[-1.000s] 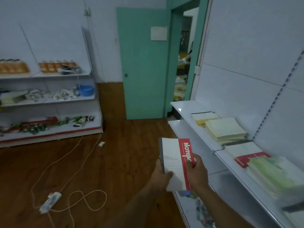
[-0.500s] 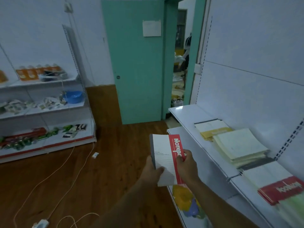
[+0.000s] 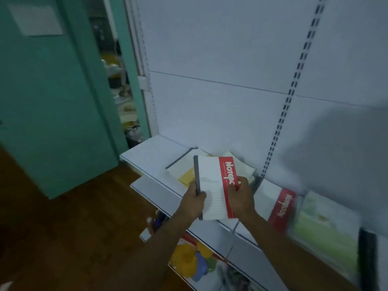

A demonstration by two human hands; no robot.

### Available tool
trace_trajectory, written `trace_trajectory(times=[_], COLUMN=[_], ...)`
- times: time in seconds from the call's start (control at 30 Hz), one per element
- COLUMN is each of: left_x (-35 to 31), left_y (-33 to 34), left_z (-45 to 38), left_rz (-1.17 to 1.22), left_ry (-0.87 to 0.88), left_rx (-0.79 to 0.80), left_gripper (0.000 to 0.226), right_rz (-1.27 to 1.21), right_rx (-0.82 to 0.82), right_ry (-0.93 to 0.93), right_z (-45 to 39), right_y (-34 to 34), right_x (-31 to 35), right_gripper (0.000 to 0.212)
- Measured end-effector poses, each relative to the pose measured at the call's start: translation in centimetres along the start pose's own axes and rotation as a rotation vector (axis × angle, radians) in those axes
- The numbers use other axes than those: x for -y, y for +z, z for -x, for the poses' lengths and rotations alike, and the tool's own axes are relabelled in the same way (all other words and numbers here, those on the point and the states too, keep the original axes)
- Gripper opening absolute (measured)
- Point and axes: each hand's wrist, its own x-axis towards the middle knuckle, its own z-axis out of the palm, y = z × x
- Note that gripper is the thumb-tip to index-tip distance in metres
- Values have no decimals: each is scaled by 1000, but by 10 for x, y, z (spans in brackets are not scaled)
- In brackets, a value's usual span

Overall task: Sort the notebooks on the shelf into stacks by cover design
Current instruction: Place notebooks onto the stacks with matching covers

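**Red-and-white notebook held above the shelf**

Holding one notebook [image 3: 214, 186] with both hands, in the air above the front edge of the white shelf [image 3: 151, 151]. Left hand [image 3: 194, 199] clamped on the dark grey spine side, fingers curled round the lower left edge. Right hand [image 3: 240, 198] gripping the red band on the right side, thumb on the cover beside the white "Note..." lettering. Cover white with thin lines, standing nearly upright, a little tilted.

Behind the held notebook, lying flat on the shelf: a pale notebook with a yellow patch [image 3: 184, 173] and a dark spine, and just beside it a stack of cream notebooks [image 3: 244, 168], partly hidden. Further right on the shelf, a second red-band notebook [image 3: 282, 208], blurred, then a greenish stack [image 3: 323, 229], also blurred.

Below, on a lower shelf, some colourful yellow and blue items [image 3: 192, 263], not clear what. At the left, a teal door [image 3: 52, 101] with a paper sheet [image 3: 35, 18] on it, and a brown wooden floor [image 3: 73, 227].
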Motion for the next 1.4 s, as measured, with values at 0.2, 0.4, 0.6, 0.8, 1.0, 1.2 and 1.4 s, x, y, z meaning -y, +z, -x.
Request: trace_trajectory(times=[0.2,0.4,0.6,0.8,1.0,1.2,1.4], left_x=[-27,-38,-20,-1,-2,-38,-33], left_y=[71,111,140,156,162,136,59], left_z=[-57,-87,-95,-102,-99,-115,-166], left_rz=[-107,-201,-347,-413,-514,-517,-440], left_ry=[128,193,184,186,248,395,376], left_rx=[363,438,519,561,660,482,177], left_gripper=[43,44,40,44,65,23,15], right_rz=[-49,-46,232,523,793,763,473], right_rx=[-342,-440,-400,-411,-324,-275,-228], right_ry=[132,272,324,469,520,326,110], right_z=[-26,-28,-20,-40,-47,-70,-100], right_y=[-55,-78,-86,-76,-74,-67,-15], right_x=[-34,-46,-70,-87,-88,-73,-20], right_gripper=[25,23,16,25,27,31,26])
